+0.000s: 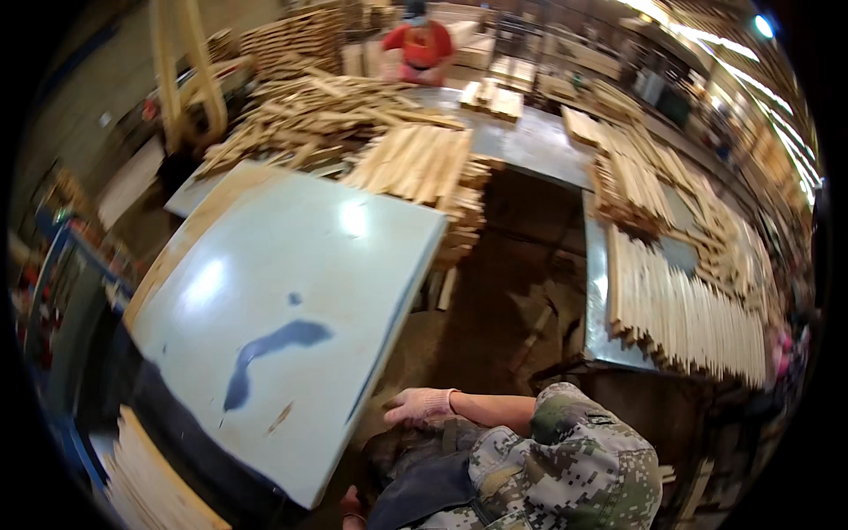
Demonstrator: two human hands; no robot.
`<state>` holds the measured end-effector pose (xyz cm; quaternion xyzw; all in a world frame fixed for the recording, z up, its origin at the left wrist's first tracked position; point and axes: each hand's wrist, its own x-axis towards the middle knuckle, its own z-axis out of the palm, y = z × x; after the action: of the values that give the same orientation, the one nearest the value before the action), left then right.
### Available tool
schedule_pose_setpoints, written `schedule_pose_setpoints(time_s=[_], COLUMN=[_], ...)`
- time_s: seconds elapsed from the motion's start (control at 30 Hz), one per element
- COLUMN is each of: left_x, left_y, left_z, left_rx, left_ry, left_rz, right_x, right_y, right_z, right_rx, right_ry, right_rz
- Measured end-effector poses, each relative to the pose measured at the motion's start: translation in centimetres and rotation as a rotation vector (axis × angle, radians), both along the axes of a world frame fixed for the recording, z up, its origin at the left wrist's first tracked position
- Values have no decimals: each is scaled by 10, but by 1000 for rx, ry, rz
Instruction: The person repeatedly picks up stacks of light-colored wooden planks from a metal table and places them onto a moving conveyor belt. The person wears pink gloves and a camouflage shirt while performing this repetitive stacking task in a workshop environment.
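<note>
My right hand (420, 405), in a pale pink glove, rests loosely open and empty on my dark-trousered knee (424, 459), just beside the near corner of the pale blue-grey desk (291, 265). My left hand (351, 505) barely shows at the lower edge, so I cannot tell its grip. Light wooden slats (415, 159) lie stacked at the desk's far end.
</note>
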<state>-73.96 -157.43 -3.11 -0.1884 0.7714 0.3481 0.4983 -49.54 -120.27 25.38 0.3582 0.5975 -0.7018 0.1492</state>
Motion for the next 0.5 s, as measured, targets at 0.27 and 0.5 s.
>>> schedule_pose_setpoints(time_s=[0.27, 0.5], left_x=[124, 211], left_y=[180, 351], left_z=[9, 36], left_rx=[-210, -152], left_ry=[321, 282], left_rz=[-505, -584], right_x=[319, 476], right_y=[7, -94], right_z=[-207, -240], right_rx=[-120, -36], right_ry=[-516, -658], right_rz=[-891, -1109])
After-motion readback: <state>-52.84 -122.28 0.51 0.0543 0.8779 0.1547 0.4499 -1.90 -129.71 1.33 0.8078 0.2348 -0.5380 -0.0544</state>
